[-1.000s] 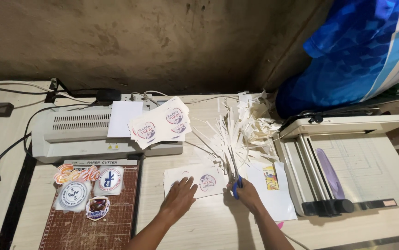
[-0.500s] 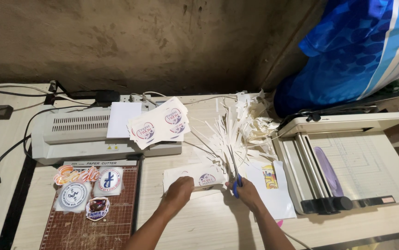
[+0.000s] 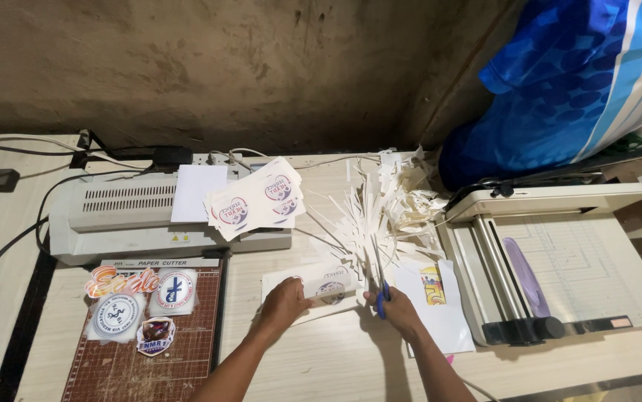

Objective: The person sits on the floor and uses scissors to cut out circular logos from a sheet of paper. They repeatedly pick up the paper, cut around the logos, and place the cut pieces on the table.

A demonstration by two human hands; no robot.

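On the wooden table (image 3: 321,357) both hands reach forward — left (image 3: 285,301) gripping a printed sheet (image 3: 313,286), right (image 3: 395,309) clamped on blue-handled scissors (image 3: 380,286)

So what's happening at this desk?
A person is cutting a printed sheet with blue-handled scissors. The left hand holds the sheet on the table; the right hand works the scissors. A heap of paper strips lies just beyond, a laminator with printed stickers on it to the left.
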